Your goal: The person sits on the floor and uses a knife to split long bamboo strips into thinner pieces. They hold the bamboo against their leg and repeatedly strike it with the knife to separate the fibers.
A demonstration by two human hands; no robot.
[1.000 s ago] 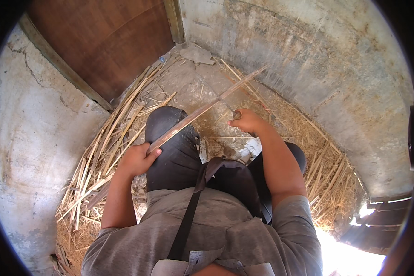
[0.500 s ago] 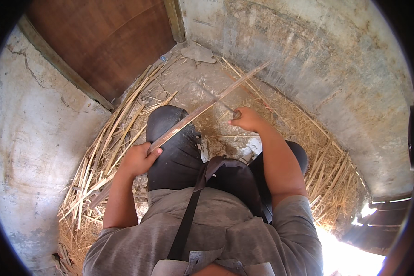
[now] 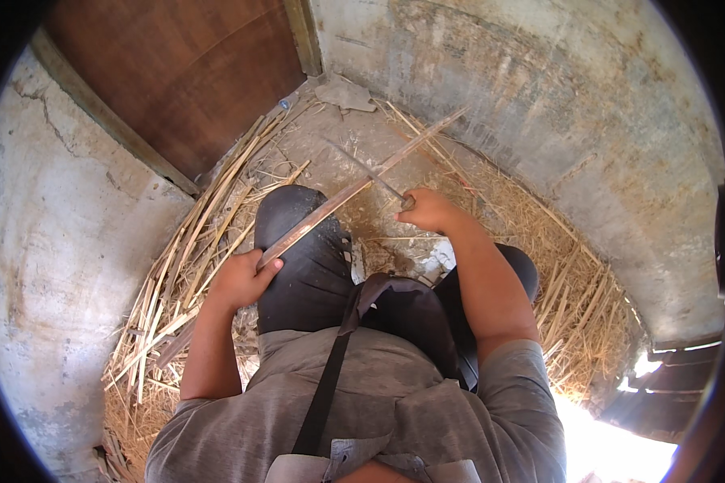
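1. The long, straight, brown wooden strip [image 3: 330,206] slanted over a knee in black cloth [image 3: 302,286]. Its near end was clamped in the left hand [image 3: 244,282].
2. Just right of the strip, well apart from the other hand, the right hand [image 3: 428,211] was closed round the butt of a thin, dark metal blade [image 3: 387,187]. This crossed the strip around its middle; whether they touched could not be told.
3. Judging by looks, the strip was whole, its paler edge perhaps already scraped; how much remained did not show.
4. Left of the strip lay pale, split sticks [image 3: 205,211]; right of it, loose golden straw [image 3: 572,298].
5. Beyond the strip were a flat grey slab [image 3: 346,93], a reddish-brown door [image 3: 193,72] and a stained grey wall [image 3: 524,88].
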